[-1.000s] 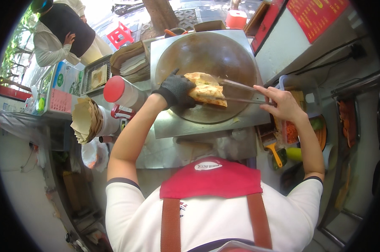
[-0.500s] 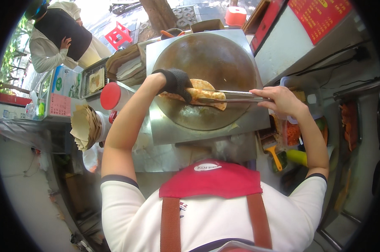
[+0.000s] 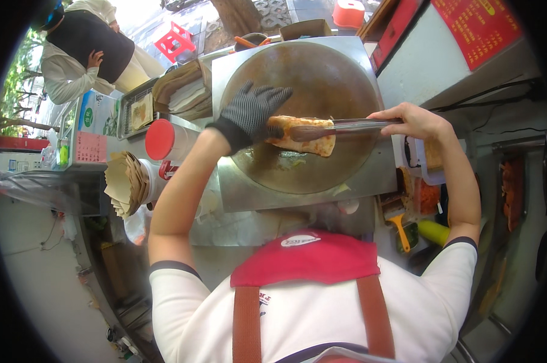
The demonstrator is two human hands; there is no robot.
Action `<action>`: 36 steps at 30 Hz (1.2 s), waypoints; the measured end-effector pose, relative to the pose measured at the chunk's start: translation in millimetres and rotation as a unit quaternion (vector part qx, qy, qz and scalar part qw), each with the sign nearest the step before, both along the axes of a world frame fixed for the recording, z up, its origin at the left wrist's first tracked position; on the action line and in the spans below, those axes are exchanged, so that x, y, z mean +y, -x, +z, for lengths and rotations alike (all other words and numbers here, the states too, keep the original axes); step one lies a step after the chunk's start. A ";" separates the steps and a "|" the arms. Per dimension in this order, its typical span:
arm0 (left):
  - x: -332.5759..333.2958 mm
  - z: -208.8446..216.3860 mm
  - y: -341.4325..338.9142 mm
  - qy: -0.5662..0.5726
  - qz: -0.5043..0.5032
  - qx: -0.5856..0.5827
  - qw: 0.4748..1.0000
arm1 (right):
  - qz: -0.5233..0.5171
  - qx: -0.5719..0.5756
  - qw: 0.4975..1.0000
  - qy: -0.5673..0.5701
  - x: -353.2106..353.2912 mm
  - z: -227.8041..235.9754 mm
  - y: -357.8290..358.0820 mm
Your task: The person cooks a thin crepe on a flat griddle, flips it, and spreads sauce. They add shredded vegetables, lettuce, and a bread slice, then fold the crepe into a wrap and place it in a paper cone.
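Observation:
A folded, golden-brown filled pancake point(image 3: 313, 147) lies across the middle of the round griddle point(image 3: 298, 69). My left hand point(image 3: 252, 112), in a dark grey glove, is at its left end. The gloved fingers stretch out above the griddle, while the thumb touches or nearly touches the pancake. From the right, my right hand point(image 3: 415, 124) is bare and closed on the handle end of metal tongs point(image 3: 352, 126). The tips of the tongs rest against the pancake's upper face; whether they pinch it I cannot tell.
Left of the griddle stand a red-lidded tub point(image 3: 159, 140) and a stack of paper bags point(image 3: 127, 184). Food tubs, a yellow-handled brush point(image 3: 399, 230) and a green bottle point(image 3: 432, 231) sit at right. Across the counter stands a person in a dark apron point(image 3: 92, 48).
My left hand has loosened from the pancake and spread its fingers. The pancake is now folded more compactly, and the tongs have shifted slightly right and up.

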State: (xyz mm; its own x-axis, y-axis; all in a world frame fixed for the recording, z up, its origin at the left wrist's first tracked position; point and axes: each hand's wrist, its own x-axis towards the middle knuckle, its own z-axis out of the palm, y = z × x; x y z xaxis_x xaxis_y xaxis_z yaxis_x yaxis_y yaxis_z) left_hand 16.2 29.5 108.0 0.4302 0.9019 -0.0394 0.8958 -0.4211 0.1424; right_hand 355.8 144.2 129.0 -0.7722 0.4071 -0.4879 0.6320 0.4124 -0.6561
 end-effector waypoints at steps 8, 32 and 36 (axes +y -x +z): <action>-35.6 -62.4 -14.4 -0.080 0.061 0.072 0.992 | 0.009 0.031 0.999 0.002 5.9 -13.3 -0.1; -47.7 -67.6 -18.1 0.047 0.097 0.001 0.994 | -0.500 0.316 0.674 0.442 -278.4 -98.4 62.1; -51.4 -75.3 -22.3 0.038 0.106 -0.003 0.994 | -0.515 0.314 0.659 0.450 -285.5 -100.6 67.2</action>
State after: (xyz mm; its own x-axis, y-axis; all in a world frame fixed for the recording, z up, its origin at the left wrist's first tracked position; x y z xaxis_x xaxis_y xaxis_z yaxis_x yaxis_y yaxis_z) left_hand 38.5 -21.9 32.8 0.2314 0.9668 -0.1083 0.9624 -0.2111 0.1711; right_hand 288.6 -141.3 28.4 -0.4767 0.6373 -0.6055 -0.2399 -0.7570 -0.6078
